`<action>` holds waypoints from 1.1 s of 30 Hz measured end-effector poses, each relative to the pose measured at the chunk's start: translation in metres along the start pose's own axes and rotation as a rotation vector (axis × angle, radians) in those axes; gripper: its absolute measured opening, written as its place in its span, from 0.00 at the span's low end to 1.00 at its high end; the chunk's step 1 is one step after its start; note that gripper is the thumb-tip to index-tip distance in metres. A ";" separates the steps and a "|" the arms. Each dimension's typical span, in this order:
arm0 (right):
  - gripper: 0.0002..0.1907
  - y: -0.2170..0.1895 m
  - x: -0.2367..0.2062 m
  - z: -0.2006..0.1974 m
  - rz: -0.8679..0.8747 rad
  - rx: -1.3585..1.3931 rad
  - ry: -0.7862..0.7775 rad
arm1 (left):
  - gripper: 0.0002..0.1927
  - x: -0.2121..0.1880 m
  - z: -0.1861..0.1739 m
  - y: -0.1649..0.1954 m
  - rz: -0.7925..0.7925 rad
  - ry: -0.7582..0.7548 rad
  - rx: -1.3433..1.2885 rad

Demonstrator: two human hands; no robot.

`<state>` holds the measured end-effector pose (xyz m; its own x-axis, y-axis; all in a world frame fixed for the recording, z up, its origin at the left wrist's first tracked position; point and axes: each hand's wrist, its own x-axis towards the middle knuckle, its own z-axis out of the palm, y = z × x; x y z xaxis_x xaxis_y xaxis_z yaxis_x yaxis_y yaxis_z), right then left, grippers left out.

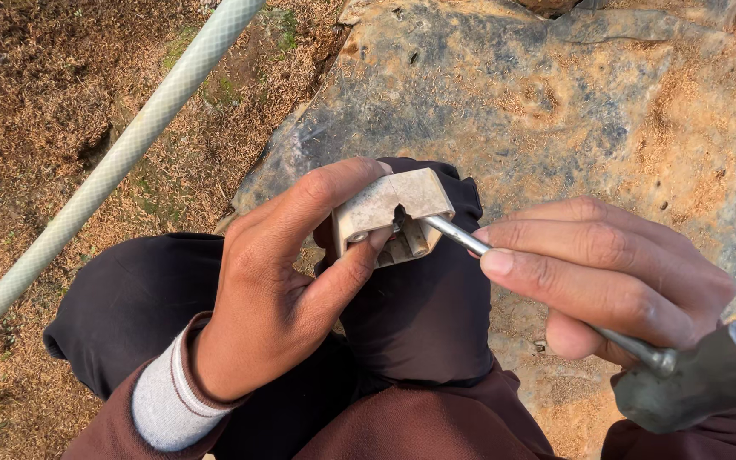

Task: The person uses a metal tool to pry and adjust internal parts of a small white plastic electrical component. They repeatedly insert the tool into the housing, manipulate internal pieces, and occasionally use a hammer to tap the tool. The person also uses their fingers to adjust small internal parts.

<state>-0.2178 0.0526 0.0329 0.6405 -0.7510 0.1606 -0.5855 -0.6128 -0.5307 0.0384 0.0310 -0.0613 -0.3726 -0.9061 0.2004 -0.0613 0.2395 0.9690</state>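
There are two hands [283, 281], one plug [393, 213], one screwdriver [641, 349], one hose [121, 158] and one big rock [623, 111].

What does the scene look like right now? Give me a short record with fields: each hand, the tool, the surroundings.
left hand: left hand grips a beige electrical plug between thumb and fingers, prongs facing the person
right hand: right hand pinches the metal shaft of a screwdriver
tool: shaft tip set into the plug's underside; dark handle at lower right
posture: hands held over a knee in dark trousers
surroundings: flat weathered rock ahead, pale hose across dry grassy ground at left
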 end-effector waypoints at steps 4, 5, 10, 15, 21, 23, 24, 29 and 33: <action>0.19 0.003 0.012 0.007 -0.055 -0.033 0.055 | 0.21 0.000 0.000 -0.001 0.008 -0.001 -0.041; 0.19 0.006 0.014 0.009 -0.121 -0.040 0.074 | 0.21 0.000 0.001 -0.001 0.008 0.000 -0.049; 0.19 0.013 0.005 0.011 -0.141 -0.041 0.062 | 0.21 -0.001 0.002 -0.002 -0.002 0.000 -0.042; 0.19 0.014 0.002 -0.001 -0.127 -0.018 -0.039 | 0.20 -0.001 0.002 -0.002 0.008 0.011 -0.037; 0.19 0.000 0.028 -0.004 -0.147 -0.041 -0.048 | 0.19 0.000 0.003 0.001 -0.005 0.040 0.002; 0.18 -0.006 0.031 -0.001 -0.131 -0.049 -0.022 | 0.20 0.000 0.002 0.000 0.017 0.040 0.006; 0.18 -0.009 0.029 0.000 -0.101 -0.049 -0.026 | 0.20 -0.001 0.002 0.000 0.025 0.038 0.007; 0.17 -0.008 0.014 0.006 -0.077 -0.098 0.006 | 0.20 -0.004 0.001 -0.002 0.016 0.042 0.032; 0.17 -0.005 0.002 0.011 -0.071 -0.128 0.036 | 0.19 -0.002 0.005 0.000 0.044 0.079 0.117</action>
<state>-0.2085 0.0569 0.0269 0.6659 -0.7113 0.2250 -0.5991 -0.6895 -0.4070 0.0345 0.0351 -0.0622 -0.3032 -0.9173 0.2580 -0.1555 0.3147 0.9364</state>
